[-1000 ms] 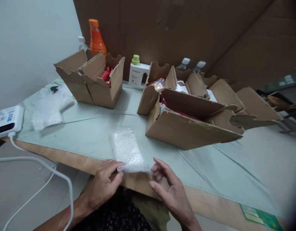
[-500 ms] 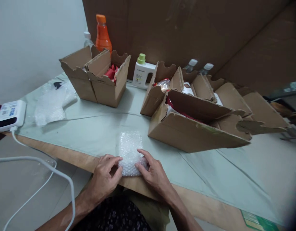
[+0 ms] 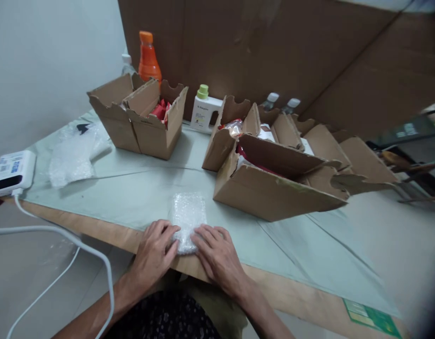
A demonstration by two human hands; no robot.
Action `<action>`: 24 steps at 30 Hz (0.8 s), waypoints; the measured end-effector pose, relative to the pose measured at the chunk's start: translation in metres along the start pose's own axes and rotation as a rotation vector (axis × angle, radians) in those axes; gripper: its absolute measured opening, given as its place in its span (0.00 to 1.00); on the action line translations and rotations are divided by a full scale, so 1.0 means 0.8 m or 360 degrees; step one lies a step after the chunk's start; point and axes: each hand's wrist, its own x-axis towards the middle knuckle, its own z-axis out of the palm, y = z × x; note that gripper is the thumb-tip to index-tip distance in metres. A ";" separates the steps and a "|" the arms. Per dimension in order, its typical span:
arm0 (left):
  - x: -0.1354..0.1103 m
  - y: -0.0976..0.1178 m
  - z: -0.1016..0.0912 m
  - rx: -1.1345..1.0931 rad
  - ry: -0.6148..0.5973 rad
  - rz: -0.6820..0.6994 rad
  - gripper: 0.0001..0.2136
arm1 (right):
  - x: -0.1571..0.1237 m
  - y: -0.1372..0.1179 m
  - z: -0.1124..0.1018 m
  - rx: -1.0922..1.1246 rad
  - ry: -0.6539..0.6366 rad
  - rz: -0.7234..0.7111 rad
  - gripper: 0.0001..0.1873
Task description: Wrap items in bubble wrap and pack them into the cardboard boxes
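A small flat packet of clear bubble wrap (image 3: 188,212) lies on the pale green cloth near the table's front edge. What it encloses, if anything, cannot be made out. My left hand (image 3: 157,247) grips its lower left side, with bent fingers and the thumb tip at the edge. From the right, my right hand (image 3: 217,252) rests its outstretched fingers on the packet's lower right side; its thumb is mostly hidden under the hand.
More bubble wrap (image 3: 72,155) lies at the left, beside a white device (image 3: 14,172) with a cable. Cardboard boxes (image 3: 150,134) with red packets stand behind, and a long cardboard box (image 3: 270,193) stands at right. A white jug (image 3: 203,110) and an orange bottle (image 3: 149,61) are farther back.
My right hand has turned palm-down, its fingers now laid over the packet's right side. My left fingers have closed in a little at the left edge. The view has shifted slightly.
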 end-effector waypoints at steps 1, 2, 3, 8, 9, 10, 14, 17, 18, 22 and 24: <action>-0.002 0.001 -0.004 -0.0028 0.0018 0.0050 0.11 | 0.003 0.002 -0.001 0.0058 -0.0027 0.0025 0.16; -0.005 0.002 -0.008 -0.0063 0.0022 0.0111 0.11 | 0.005 0.005 -0.002 0.0133 -0.0057 0.0056 0.16; -0.007 0.003 -0.012 -0.0103 0.0012 0.0180 0.12 | 0.006 0.006 -0.004 0.0216 -0.0086 0.0096 0.16; -0.006 0.006 -0.010 -0.0183 -0.0032 0.0250 0.11 | 0.004 0.011 -0.015 0.0525 -0.0154 0.0448 0.16; -0.001 0.005 -0.006 -0.0165 -0.0015 0.0207 0.11 | 0.004 0.012 -0.015 0.0530 -0.0129 0.0504 0.16; 0.005 0.004 -0.001 -0.0138 0.0003 0.0167 0.10 | 0.003 0.012 -0.014 0.0491 -0.0064 0.0529 0.16; 0.031 -0.002 0.014 0.0008 -0.0042 0.0073 0.10 | 0.002 0.009 -0.006 0.0073 0.0253 0.0340 0.18; 0.037 -0.004 0.013 0.0000 -0.0059 -0.0031 0.12 | 0.007 0.010 0.001 -0.0027 0.0088 0.0202 0.20; 0.035 -0.005 0.010 -0.0056 -0.0025 -0.0089 0.14 | 0.011 0.012 0.003 -0.0003 0.0016 0.0198 0.20; 0.010 -0.005 0.000 -0.0552 0.0087 -0.0566 0.22 | 0.017 0.027 0.007 0.0277 0.0013 0.0467 0.15; -0.003 0.000 0.001 -0.0972 0.0101 -0.0880 0.27 | 0.014 0.025 0.007 0.0491 0.0150 0.0695 0.16</action>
